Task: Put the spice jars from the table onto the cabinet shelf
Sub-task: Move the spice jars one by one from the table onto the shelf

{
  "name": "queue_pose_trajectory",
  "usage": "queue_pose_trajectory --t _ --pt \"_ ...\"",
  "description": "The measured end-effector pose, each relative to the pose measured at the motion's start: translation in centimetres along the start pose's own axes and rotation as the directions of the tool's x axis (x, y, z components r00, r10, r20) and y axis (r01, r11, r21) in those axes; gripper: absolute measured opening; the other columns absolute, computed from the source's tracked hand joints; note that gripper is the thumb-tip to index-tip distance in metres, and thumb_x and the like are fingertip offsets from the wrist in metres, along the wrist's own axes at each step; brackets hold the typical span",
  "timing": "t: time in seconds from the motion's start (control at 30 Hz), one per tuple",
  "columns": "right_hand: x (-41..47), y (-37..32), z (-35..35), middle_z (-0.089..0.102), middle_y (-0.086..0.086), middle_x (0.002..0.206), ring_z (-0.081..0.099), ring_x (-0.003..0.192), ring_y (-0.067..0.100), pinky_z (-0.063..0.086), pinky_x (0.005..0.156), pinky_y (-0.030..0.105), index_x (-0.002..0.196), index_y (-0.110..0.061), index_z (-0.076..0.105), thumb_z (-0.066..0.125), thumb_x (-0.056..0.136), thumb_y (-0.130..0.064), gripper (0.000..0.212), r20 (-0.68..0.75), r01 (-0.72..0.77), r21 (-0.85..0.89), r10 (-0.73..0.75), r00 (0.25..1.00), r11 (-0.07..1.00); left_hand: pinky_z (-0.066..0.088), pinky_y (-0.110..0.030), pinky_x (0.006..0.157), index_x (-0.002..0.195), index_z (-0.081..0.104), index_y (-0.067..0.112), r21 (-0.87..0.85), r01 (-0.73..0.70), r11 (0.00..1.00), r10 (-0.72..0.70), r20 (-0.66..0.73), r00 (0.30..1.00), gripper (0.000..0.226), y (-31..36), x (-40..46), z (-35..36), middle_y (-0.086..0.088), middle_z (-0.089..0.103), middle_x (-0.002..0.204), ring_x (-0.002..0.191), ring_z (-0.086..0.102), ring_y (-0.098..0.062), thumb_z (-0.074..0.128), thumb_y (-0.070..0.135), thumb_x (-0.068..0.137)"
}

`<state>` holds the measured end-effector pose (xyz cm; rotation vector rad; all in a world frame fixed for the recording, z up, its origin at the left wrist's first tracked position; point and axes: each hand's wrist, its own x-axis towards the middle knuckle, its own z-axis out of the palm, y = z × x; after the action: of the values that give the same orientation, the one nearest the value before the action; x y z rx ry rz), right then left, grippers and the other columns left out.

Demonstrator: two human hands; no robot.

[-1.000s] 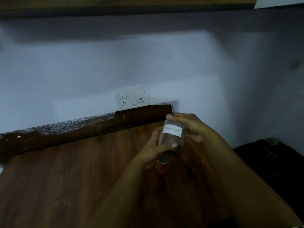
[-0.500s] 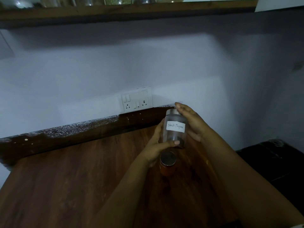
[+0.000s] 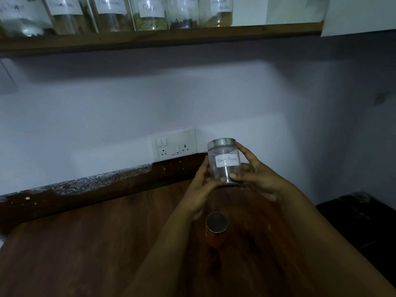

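Note:
A clear glass jar labelled "Black Pepper" [image 3: 224,160] with a metal lid is held upright in the air above the wooden table [image 3: 90,249]. My left hand [image 3: 200,189] grips its left side and my right hand [image 3: 256,176] grips its right side and base. A second jar with orange contents and a dark round lid [image 3: 216,229] stands on the table just below my hands. The wooden cabinet shelf [image 3: 162,37] runs across the top and holds several labelled spice jars [image 3: 150,13].
A white switch and socket plate [image 3: 174,144] sits on the wall behind the jar. A dark wooden backboard [image 3: 85,189] edges the table's far side. A black object [image 3: 360,213] lies low at the right. Bare shelf board shows right of the last jar.
Both hands have lifted the Black Pepper jar higher and turned it upright. The view has tilted up, so the shelf jars now show.

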<state>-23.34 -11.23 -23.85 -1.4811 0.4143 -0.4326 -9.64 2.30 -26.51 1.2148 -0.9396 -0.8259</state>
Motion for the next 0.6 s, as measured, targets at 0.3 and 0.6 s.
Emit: queue_pose_trajectory --t 0.3,0.6 --pt "2.2 -8.4 -4.6 0.053 0.008 0.134 0.06 0.118 0.025 0.053 0.096 0.044 0.142 -0.058 0.029 0.083 0.066 -0.024 0.099 -0.072 0.243 -0.088 -0.249 0.966 0.966 0.051 -0.015 0.083 0.148 0.03 0.044 0.175 -0.214 0.961 0.226 -0.051 0.973 0.074 7.4 6.1 3.9 0.009 0.048 0.139 0.115 0.055 0.0 0.069 0.025 0.088" --pt "3.2 -25.0 -9.5 0.059 0.008 0.129 0.065 0.113 0.017 0.051 0.099 0.041 0.146 -0.053 0.026 0.081 0.066 -0.019 0.102 0.037 0.616 -0.223 -0.624 0.78 0.756 0.047 -0.005 0.084 0.148 0.032 0.039 0.402 -0.591 0.699 0.666 -0.064 0.744 0.068 20.9 13.0 9.6 0.011 0.037 0.14 0.115 0.048 0.01 0.066 0.029 0.09"
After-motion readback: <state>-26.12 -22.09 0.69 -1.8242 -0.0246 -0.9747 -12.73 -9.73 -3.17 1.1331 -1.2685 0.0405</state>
